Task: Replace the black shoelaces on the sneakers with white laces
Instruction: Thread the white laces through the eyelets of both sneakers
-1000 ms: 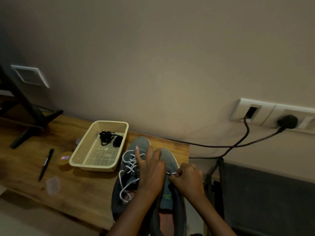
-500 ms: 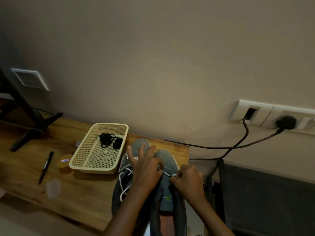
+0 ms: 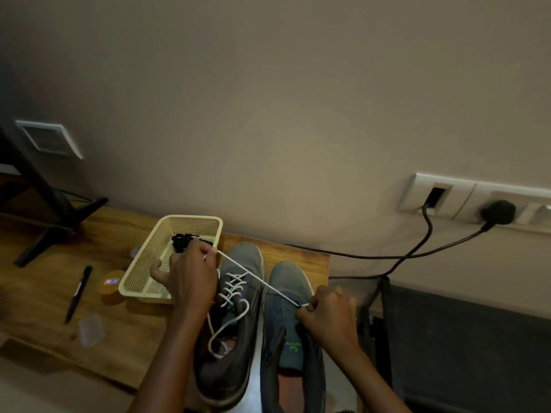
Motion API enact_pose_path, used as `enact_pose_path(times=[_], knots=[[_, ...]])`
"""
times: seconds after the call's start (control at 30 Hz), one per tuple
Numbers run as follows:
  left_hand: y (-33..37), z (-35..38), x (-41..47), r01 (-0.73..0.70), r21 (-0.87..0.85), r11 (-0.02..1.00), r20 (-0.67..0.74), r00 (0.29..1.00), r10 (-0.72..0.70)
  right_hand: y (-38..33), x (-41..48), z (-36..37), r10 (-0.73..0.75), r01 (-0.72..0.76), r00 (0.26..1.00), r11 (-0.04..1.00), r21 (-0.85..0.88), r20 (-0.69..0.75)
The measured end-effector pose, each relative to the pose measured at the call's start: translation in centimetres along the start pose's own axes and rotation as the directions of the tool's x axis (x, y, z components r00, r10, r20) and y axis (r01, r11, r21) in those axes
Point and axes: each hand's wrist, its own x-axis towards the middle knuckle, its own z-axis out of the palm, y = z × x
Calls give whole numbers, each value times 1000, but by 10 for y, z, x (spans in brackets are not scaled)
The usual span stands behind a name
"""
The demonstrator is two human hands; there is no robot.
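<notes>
Tautly, white lace, stretched from left grip to right grip

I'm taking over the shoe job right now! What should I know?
Left hand pinches a white lace; right hand pinches it too, and it is stretched taut between them above the sneakers.
Done: left sneaker is laced in white, ends loose. Black laces lie in the basket.
Left: right sneaker shows no lacing yet; it probably takes this lace.
</notes>
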Motion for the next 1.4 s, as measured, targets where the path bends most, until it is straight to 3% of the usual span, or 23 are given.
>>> enact_pose_path(times=[0.1, 0.17, 0.27, 0.33, 0.37, 0.47, 0.57, 0.7, 0.83, 0.9, 1.1, 1.17, 1.23, 1.3, 1.4], knots=[[5, -11, 3, -91, -333, 938, 86, 988, 126, -1, 4, -2, -8, 7, 998, 1000, 19, 55], [18, -21, 2, -68, -602, 796, 185, 957, 221, -3, 14, -12, -7, 1, 1000, 965, 264, 24], [40, -33, -2, -18, -742, 670, 328, 862, 386, -24, 24, -47, -69, 73, 997, 716, 694, -33], [51, -33, -6, -5, -759, 651, 396, 790, 468, -39, 24, -64, -192, 94, 981, 530, 843, 11], [55, -32, -8, -2, -767, 641, 407, 771, 490, -45, 23, -70, -230, 101, 973, 490, 866, 17], [52, -30, -10, 36, -786, 617, 389, 804, 449, -42, 25, -75, -177, 122, 984, 537, 835, -30], [37, -31, -4, 71, -797, 600, 343, 871, 353, -15, 35, -71, 62, 45, 992, 622, 782, -107], [26, -24, 2, 155, -824, 546, 282, 947, 156, 19, 43, -58, 350, -173, 934, 609, 774, -67], [30, -17, 1, 396, -871, 289, 433, 898, 74, 34, 48, -44, 442, -287, 894, 686, 669, -70], [31, -17, 2, 438, -875, 207, 459, 886, 65, 43, 50, -39, 505, -337, 859, 682, 649, -84], [34, -12, -2, 476, -843, 250, 502, 864, 49, 54, 46, -37, 531, -456, 847, 739, 496, -10], [39, -12, -5, 535, -788, 303, 584, 806, 96, 50, 45, -40, 461, -411, 886, 829, 379, -47], [45, -10, -9, 625, -694, 358, 700, 701, 136, 37, 45, -46, 216, -134, 958, 919, 370, -190], [50, -6, -12, 687, -617, 385, 778, 605, 167, 9, 42, -50, -88, 212, 958, 858, 467, -273], [58, 0, -16, 737, -585, 337, 809, 556, 189, -29, 33, -39, -357, 416, 909, 779, 469, -214]])
